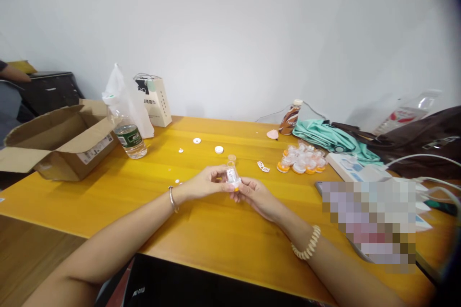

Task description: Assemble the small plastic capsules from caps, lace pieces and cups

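Between my hands, above the middle of the table, is a small clear plastic container [232, 172] with a white and orange base and a printed label. The fingers of my left hand [212, 182] are closed around its left side. My right hand [255, 194] pinches the base from the lower right. Just beyond lie two white plastic discs, one nearer disc [219, 149] and one farther disc [196, 141]. White cut-out pieces [263, 167] rest right of the container. Farther right is a cluster of similar clear containers with orange bases [300, 158].
An open cardboard box [65, 148], a water bottle [130, 139] and a paper bag [160, 100] stand on the left. At right are a brown drink bottle [291, 117], teal cloth [320, 134], white cables and a blurred-out device [367, 220]. A black object [187, 283] is below the table's near edge.
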The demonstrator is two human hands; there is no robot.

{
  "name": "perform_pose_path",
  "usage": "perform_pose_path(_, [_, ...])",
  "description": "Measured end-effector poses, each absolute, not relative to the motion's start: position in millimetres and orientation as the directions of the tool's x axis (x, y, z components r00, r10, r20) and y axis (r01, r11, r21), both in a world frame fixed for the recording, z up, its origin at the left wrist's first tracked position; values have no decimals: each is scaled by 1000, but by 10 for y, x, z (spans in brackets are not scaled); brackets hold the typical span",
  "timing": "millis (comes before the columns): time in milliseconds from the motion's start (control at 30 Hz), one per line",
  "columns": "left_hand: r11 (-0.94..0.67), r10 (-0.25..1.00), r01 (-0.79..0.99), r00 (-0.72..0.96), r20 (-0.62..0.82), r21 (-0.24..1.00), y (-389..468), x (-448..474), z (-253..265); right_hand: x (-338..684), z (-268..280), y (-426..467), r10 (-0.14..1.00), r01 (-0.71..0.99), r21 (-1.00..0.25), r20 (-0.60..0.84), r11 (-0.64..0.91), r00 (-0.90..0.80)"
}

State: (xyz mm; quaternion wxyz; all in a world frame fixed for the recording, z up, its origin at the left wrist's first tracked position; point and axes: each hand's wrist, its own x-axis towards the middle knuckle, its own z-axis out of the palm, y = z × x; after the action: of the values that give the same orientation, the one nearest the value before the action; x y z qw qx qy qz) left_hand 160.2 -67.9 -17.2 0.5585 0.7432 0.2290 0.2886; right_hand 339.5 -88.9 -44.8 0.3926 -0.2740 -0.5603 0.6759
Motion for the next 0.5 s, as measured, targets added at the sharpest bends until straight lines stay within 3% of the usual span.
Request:
perform_pose_path(100, [-284, 694, 29, 695, 185, 958, -697, 1613, -162, 3377, -450, -904, 830, -240, -966, 54, -98, -555])
perform_pose_path(333, [-294, 794, 31, 564, 226, 955, -730, 1671, -176, 3363, -461, -872, 879, -179, -979, 170, 99, -445])
perform_pose_path(500, [-275, 815, -18, 526, 243, 961, -750, 1704, -197, 3349, -451, -889, 882, -204, -972, 195, 116, -429])
